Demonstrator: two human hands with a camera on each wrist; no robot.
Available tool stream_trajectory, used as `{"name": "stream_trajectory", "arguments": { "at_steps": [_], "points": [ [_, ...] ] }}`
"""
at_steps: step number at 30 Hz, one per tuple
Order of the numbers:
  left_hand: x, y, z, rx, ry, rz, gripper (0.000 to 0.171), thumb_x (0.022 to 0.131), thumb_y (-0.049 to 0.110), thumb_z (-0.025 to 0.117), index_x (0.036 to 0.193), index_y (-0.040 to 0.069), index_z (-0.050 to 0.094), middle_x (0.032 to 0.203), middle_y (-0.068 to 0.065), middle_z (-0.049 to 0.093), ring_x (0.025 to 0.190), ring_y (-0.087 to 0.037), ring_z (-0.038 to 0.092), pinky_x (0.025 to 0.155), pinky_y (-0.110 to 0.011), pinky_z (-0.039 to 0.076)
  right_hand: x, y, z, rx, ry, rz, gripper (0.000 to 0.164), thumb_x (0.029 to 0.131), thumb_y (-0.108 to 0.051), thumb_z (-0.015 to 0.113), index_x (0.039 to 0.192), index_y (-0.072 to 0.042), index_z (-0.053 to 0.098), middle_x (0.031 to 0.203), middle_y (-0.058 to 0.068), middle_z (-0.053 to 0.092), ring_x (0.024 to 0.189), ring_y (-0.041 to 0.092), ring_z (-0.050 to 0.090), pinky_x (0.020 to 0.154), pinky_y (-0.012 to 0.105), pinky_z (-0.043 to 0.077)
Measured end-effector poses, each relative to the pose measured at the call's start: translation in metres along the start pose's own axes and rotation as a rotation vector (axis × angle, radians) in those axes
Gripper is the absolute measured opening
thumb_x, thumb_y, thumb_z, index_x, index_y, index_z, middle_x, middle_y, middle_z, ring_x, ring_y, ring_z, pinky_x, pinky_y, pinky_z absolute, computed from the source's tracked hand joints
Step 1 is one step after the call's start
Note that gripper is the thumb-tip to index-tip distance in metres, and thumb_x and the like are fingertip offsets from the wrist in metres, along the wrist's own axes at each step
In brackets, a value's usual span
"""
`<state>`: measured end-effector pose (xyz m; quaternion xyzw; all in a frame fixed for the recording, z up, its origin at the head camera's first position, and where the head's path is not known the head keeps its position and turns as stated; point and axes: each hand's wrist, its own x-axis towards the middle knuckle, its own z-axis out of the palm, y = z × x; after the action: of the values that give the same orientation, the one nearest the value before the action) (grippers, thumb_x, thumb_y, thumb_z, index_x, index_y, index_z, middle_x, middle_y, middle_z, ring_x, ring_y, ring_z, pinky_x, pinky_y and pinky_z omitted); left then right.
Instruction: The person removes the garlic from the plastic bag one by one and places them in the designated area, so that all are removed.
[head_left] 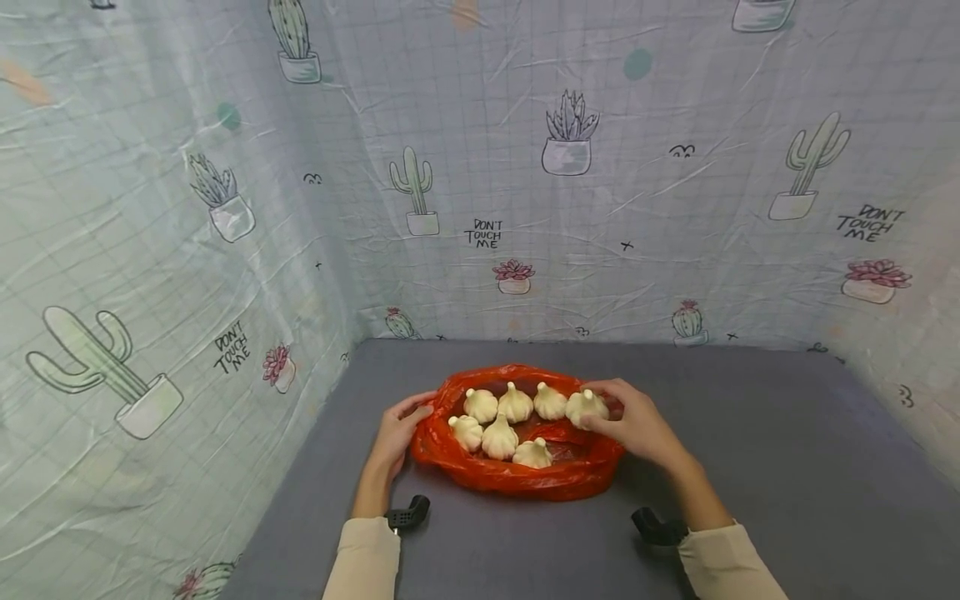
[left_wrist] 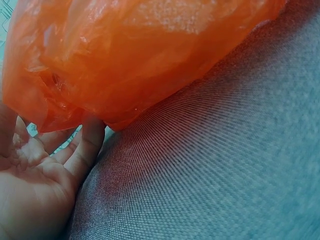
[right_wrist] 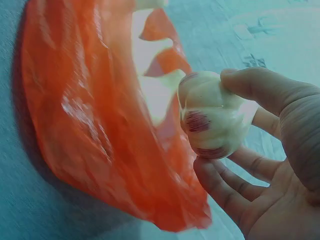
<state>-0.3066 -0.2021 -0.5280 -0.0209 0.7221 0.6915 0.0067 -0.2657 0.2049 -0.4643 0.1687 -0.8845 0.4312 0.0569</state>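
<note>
A red plastic bag [head_left: 517, 482] with its rim spread open sits on the table, and several pale garlic bulbs [head_left: 499, 437] lie inside it. My left hand [head_left: 395, 435] holds the bag's left edge; in the left wrist view its fingertips meet the orange-red plastic [left_wrist: 130, 65], which hides part of them. At the bag's right side, my right hand [head_left: 637, 423] pinches one garlic bulb [head_left: 587, 407] between thumb and fingers. Seen from the right wrist, this bulb [right_wrist: 212, 115] has purplish patches and is held at the bag's rim.
Grey cloth-like table surface [head_left: 510, 550] surrounds the bag. Behind and to the left hangs a pale sheet [head_left: 465, 183] printed with cactus drawings. A black wrist device [head_left: 408, 512] sits on the left wrist, another black device [head_left: 658, 527] on the right.
</note>
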Motion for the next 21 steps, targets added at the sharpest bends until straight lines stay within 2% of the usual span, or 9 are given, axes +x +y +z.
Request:
{"name": "stream_trajectory", "arguments": {
  "at_steps": [9, 16, 21],
  "points": [
    [0.001, 0.002, 0.001, -0.007, 0.001, 0.005, 0.035, 0.099, 0.019, 0.067, 0.132, 0.009, 0.069, 0.139, -0.013, 0.064, 0.116, -0.020, 0.065, 0.089, -0.025, 0.057, -0.003, 0.010, -0.028, -0.012, 0.060, 0.056, 0.053, 0.092, -0.032, 0.078, 0.138, -0.011, 0.062, 0.127, 0.017, 0.062, 0.106, 0.036, 0.069, 0.081, 0.041, 0.060],
    [0.000, 0.002, 0.002, 0.002, 0.017, 0.001, 0.035, 0.099, 0.017, 0.067, 0.132, 0.008, 0.069, 0.138, -0.014, 0.065, 0.114, -0.018, 0.065, 0.088, -0.024, 0.056, -0.009, 0.016, -0.048, -0.008, 0.109, 0.084, 0.055, 0.095, -0.034, 0.074, 0.142, -0.010, 0.058, 0.133, 0.020, 0.056, 0.113, 0.042, 0.065, 0.080, 0.038, 0.059],
    [-0.001, 0.000, 0.001, 0.003, 0.011, -0.001, 0.035, 0.099, 0.018, 0.068, 0.133, 0.009, 0.069, 0.138, -0.014, 0.065, 0.113, -0.018, 0.066, 0.088, -0.024, 0.056, -0.013, 0.022, -0.057, -0.020, 0.158, 0.106, 0.056, 0.096, -0.034, 0.073, 0.143, -0.008, 0.057, 0.135, 0.021, 0.054, 0.116, 0.044, 0.063, 0.084, 0.046, 0.059]
  ]
}}
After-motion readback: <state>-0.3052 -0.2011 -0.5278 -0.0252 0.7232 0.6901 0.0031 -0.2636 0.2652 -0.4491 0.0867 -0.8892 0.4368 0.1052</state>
